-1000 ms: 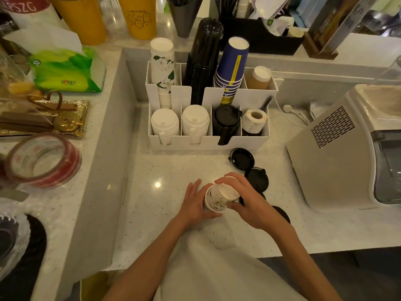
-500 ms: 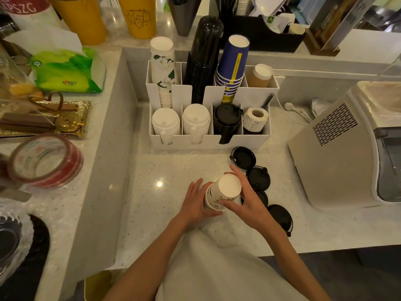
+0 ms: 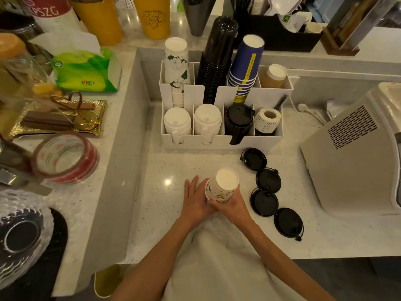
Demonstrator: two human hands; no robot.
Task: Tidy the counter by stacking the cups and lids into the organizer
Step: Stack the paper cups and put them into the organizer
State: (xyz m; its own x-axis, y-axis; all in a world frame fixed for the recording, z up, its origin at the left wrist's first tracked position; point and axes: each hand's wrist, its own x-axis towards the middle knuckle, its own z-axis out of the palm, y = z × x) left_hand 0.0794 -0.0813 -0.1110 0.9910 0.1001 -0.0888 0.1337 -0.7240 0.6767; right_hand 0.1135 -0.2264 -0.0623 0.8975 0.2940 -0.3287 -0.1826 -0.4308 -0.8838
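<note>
Hands: left hand (image 3: 195,200) and right hand (image 3: 235,205) grip floral cups (image 3: 221,187) (inverted) | red container (image 3: 46,7): "KPSZG"

A white cup (image 3: 221,189) printed with green leaves is seen near. Four black lids (image 3: 269,192) are laid on the white speckled counter (image 3: 165,213). In the white organizer (image 3: 219,143) a blue, yellow-striped stack (image 3: 245,68) is held far right.

A: Place?
B: Cafe counter (image 3: 173,168). White organizer (image 3: 219,142) packed with paper cups (image 3: 245,66) and lids (image 3: 177,122), 4 black lids (image 3: 254,158) loose, label roll (image 3: 267,119).
A: More?
B: Tissue pack (image 3: 86,72), tape roll (image 3: 65,157), white machine (image 3: 355,153) at right.
</note>
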